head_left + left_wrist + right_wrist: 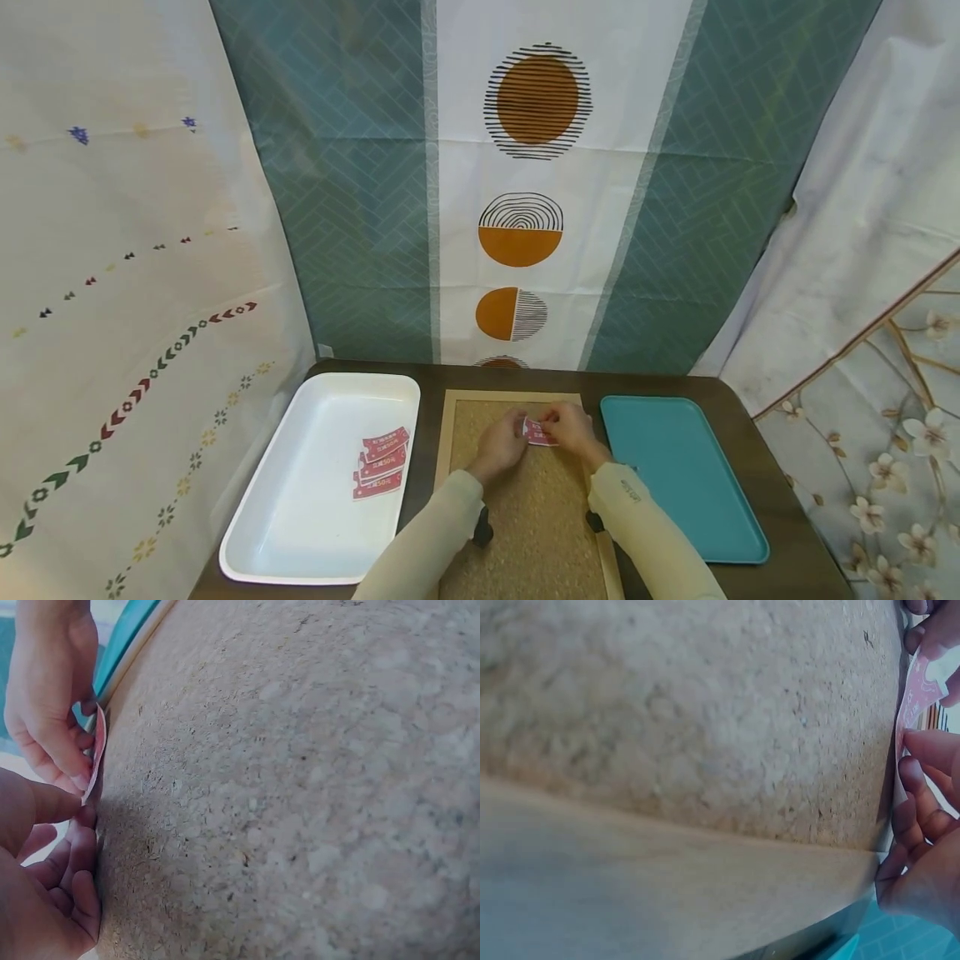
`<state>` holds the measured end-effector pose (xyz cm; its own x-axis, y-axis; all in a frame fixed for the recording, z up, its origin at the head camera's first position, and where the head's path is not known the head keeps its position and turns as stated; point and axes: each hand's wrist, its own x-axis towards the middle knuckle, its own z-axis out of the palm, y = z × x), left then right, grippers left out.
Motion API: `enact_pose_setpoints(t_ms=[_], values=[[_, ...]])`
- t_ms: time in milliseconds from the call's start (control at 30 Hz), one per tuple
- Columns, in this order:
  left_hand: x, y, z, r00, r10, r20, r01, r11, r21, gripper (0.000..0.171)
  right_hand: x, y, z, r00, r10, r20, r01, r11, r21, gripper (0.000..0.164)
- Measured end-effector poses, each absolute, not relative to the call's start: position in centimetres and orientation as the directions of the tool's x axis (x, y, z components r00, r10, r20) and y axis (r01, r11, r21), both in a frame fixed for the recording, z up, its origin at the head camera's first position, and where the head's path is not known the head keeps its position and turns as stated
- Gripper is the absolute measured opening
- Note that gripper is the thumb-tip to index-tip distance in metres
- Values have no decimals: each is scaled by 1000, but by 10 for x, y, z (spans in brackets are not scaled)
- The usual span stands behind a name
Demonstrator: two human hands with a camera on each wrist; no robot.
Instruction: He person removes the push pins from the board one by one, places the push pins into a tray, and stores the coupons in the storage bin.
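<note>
A small red paper coupon [537, 433] with white print is held by both hands close over the upper part of a cork board [525, 508] with a light wooden frame. My left hand [501, 446] pinches the coupon's left end between thumb and finger. At the other end, my right hand [573, 432] pinches it, thumb and fingers on the paper. The coupon [916, 694] looks slightly bowed in the right wrist view. Several more red coupons [384, 463] lie overlapping in a white tray [315, 500] to the left.
A teal tray [682, 475] sits to the right of the board on the dark wooden table [772, 508]. Behind the table hangs a green and white patterned cloth [360, 208]. Pale printed cloths flank both sides.
</note>
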<state>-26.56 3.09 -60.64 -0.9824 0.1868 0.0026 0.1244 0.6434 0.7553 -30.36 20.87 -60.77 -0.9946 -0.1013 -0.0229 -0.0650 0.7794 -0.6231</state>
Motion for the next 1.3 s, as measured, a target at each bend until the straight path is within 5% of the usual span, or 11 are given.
enact_pose_setpoints(t_ms=[1300], values=[[-267,33,-601,-976,217,-17,145,709,690,36,-306,205,-605,-992,-69,-107,18,753,-658,6]])
